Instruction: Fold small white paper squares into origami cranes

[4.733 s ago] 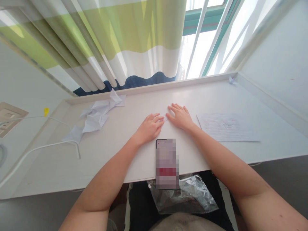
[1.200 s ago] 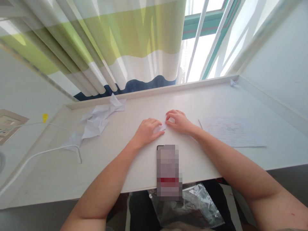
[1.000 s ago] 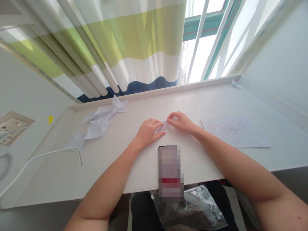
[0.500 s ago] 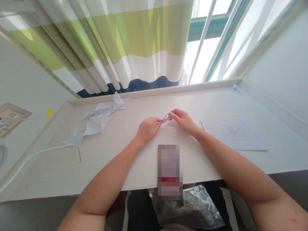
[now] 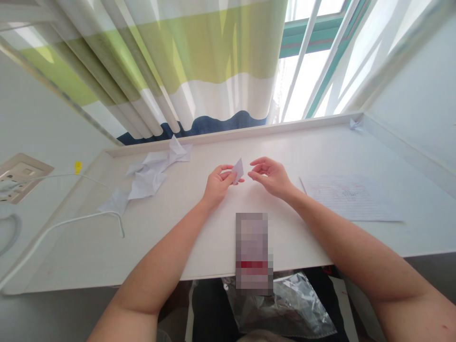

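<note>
A small folded piece of white paper (image 5: pixel 238 170) stands up between the thumb and fingers of my left hand (image 5: pixel 219 184), above the middle of the white desk (image 5: pixel 199 242). Just to its right is my right hand (image 5: pixel 270 175), fingers curved and apart, with nothing between them and a small gap to the paper. Several folded white papers (image 5: pixel 147 183) lie heaped at the left of the desk. One more small folded paper (image 5: pixel 354 124) sits in the far right corner.
A lined sheet with writing (image 5: pixel 351 197) lies on the right. A blurred-out, phone-shaped object (image 5: pixel 252 242) is at the front edge, above a clear plastic bag (image 5: pixel 302 304) on my lap. White cables (image 5: pixel 89 217) and a wall socket (image 5: pixel 24 180) are at left.
My right hand has let go of the folded paper and its fingers have spread. My left hand has turned the paper so that a flat face shows.
</note>
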The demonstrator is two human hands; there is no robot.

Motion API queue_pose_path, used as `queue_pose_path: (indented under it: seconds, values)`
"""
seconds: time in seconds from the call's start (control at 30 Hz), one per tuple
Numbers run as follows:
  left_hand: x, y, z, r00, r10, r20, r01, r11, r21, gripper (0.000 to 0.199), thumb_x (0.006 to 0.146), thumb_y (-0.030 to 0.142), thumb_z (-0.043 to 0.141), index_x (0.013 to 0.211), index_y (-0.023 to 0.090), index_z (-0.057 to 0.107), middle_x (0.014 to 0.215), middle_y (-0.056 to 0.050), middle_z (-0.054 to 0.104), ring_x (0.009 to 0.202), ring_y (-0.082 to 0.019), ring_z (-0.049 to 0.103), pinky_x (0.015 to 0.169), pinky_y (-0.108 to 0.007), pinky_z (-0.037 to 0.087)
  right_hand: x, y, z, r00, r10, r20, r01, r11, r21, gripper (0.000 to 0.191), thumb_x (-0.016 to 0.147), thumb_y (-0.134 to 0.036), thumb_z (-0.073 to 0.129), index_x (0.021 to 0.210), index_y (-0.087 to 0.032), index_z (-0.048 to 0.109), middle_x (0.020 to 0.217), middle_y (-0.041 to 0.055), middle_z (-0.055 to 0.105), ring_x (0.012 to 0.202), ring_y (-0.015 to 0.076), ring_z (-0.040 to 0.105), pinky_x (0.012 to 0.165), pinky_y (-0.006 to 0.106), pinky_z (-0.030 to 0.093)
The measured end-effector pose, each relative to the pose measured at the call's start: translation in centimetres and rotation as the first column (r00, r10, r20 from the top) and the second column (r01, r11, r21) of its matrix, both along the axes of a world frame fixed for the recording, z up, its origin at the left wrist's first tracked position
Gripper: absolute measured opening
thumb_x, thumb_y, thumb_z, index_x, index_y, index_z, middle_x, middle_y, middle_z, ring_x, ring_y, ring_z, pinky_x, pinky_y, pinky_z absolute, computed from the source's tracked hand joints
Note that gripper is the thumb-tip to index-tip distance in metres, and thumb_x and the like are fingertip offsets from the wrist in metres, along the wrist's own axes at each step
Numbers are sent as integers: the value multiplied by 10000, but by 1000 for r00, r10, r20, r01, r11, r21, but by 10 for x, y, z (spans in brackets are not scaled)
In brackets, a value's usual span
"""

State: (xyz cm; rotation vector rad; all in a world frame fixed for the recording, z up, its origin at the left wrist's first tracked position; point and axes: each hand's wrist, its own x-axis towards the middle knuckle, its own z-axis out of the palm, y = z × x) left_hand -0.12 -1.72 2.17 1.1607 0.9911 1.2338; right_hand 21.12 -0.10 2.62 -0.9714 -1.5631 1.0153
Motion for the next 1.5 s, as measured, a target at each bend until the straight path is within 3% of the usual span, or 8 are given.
queue_pose_path:
  seconds: [0.13,0.27,0.4,0.5,0.63,0.93,1.13,1.5]
  values:
    - [4,-4,0,996,-44,83,47,998,-39,650,766,474,992,1179,224,557,1054,-58,832,855,-228,830,957,-459,619,1,-1,3,1000,-16,9,16,1000,23,280,853,-390,823,1064,-243,712,686,-57,646,692,173,655,788,388,571]
    - [5,-5,0,996,-67,63,69,997,-43,589,770,477,988,1118,215,591,991,-40,812,857,-219,818,953,-459,627,-1,-2,0,997,68,30,-65,994,-88,482,854,-489,834,1236,-243,673,883,5,754,772,199,723,762,380,580]
    - [6,-7,1,989,-132,61,135,990,-46,532,768,484,983,1044,202,627,956,-33,812,825,-177,778,912,-408,621,-4,-3,-2,983,162,85,-147,976,-158,431,877,-617,794,1043,-222,742,938,71,820,851,234,763,796,390,590]
    - [6,-9,3,987,-149,65,152,987,-41,530,751,491,993,1009,198,634,933,-30,822,833,-161,763,890,-356,597,-5,-3,1,983,91,162,-73,991,-114,403,881,-619,774,868,-217,754,882,68,812,811,220,730,763,378,567]
    - [6,-10,3,993,-112,42,115,991,-72,595,743,522,991,1090,213,620,920,-33,845,736,-144,722,785,-308,541,-4,-5,5,982,48,181,-42,998,-39,449,855,-664,782,817,-218,757,838,50,785,774,198,690,753,377,570]
    - [6,-7,-1,990,-141,-19,141,990,-16,477,741,524,982,928,178,712,866,-40,820,769,-152,704,790,-308,500,-6,-10,4,985,43,168,-52,997,53,353,932,-597,755,910,-245,776,877,36,784,837,207,720,810,409,600]
    - [3,-7,1,989,-146,10,146,989,-16,454,771,519,965,933,179,711,884,-52,818,792,-169,730,819,-350,555,-4,-11,1,985,7,171,-30,991,133,398,933,-528,782,1240,-281,719,1016,49,768,850,205,712,799,410,623]
    - [2,-7,0,986,-168,20,168,985,-43,494,735,509,992,978,160,739,871,-69,826,782,-187,764,781,-340,559,1,-10,1,977,23,210,-66,977,202,277,962,-433,754,1198,-287,756,1101,63,707,928,215,722,811,423,629]
